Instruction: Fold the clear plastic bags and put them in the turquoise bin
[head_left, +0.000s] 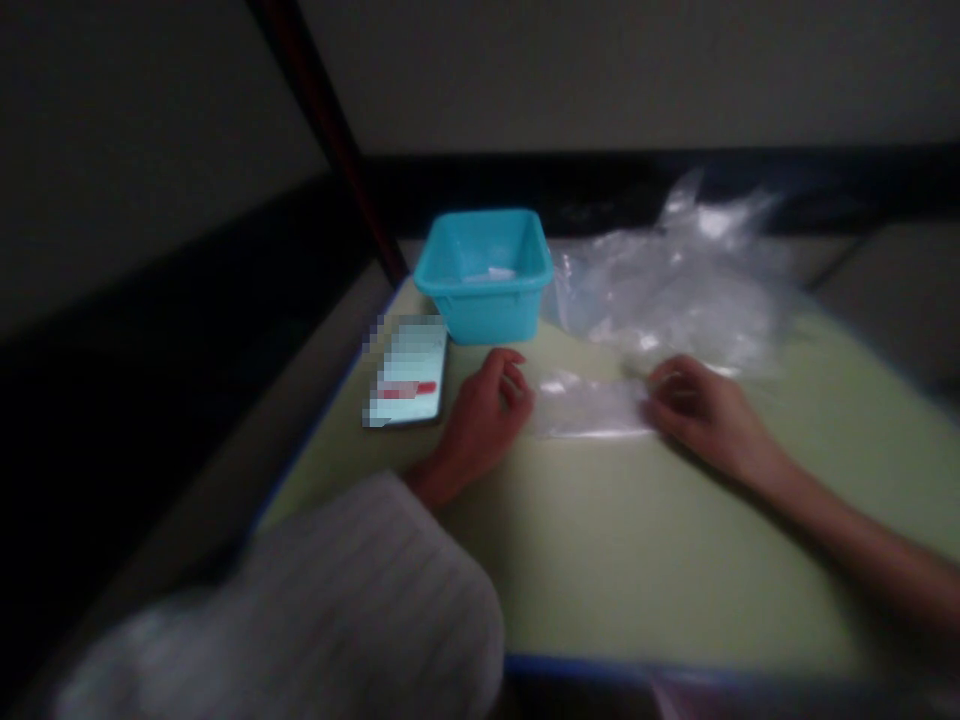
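A small clear plastic bag (592, 405) lies stretched sideways between my hands, low over the table. At its left end, my left hand (487, 415) has its fingers curled in, closed at the bag's edge. The exact fingertip contact there is blurred. My right hand (697, 410) pinches the right end of the bag between thumb and fingers. Behind my left hand stands a turquoise plastic basket (495, 315) with something pale and flat inside it.
A phone with a lit, partly pixelated screen (409, 370) lies left of the basket. Crumpled clear plastic bags (690, 280) are heaped at the back right. The pale yellow-green table (637, 560) has a blue edge. A grey-white sleeve or cloth (322, 610) covers the lower left.
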